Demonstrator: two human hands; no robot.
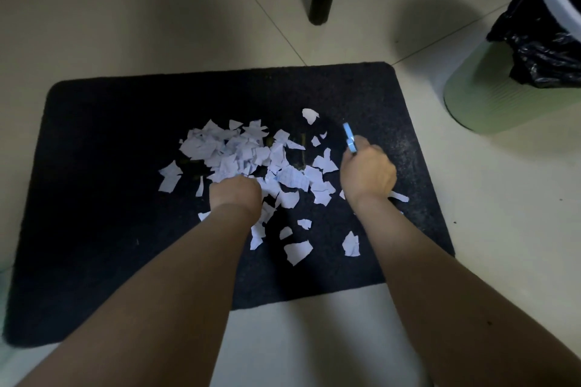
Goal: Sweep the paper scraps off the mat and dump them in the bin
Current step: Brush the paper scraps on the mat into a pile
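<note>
pale tiled floor (298, 339) nearest; dark mat (110, 166) beyond, scraps (239, 154) scattered.

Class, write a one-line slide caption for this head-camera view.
Left hand rests among paper scraps on a dark mat; right hand grips a blue tool, bin nearby.

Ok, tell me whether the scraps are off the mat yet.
Not yet. The paper scraps lie spread over the dark mat, heaped at its middle, with loose pieces nearer the person. None shows on the floor.
</note>
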